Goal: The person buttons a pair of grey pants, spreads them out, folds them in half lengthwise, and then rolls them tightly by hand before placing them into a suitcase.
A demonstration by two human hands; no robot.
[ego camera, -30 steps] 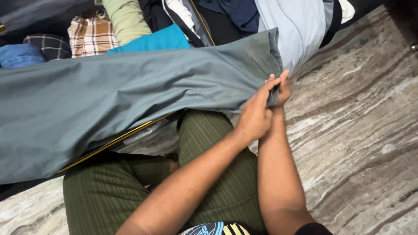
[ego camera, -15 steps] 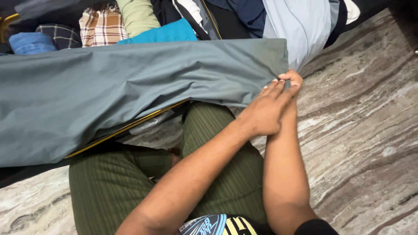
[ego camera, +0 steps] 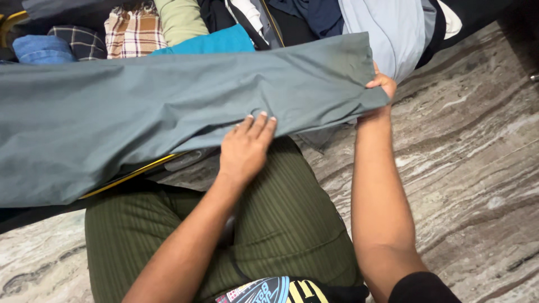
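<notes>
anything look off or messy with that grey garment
Nothing damaged. The grey garment lies mostly smooth, with creases bunched near the end pinched by the right hand; the left hand presses its lower edge.

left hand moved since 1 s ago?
Yes. The left hand left the right hand at the grey-green garment corner, sliding leftward along its lower edge.

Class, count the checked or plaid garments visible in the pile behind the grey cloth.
2: a dark checked garment at upper left, and a red-and-cream plaid garment right of it. Others may be hidden under the grey cloth.
</notes>
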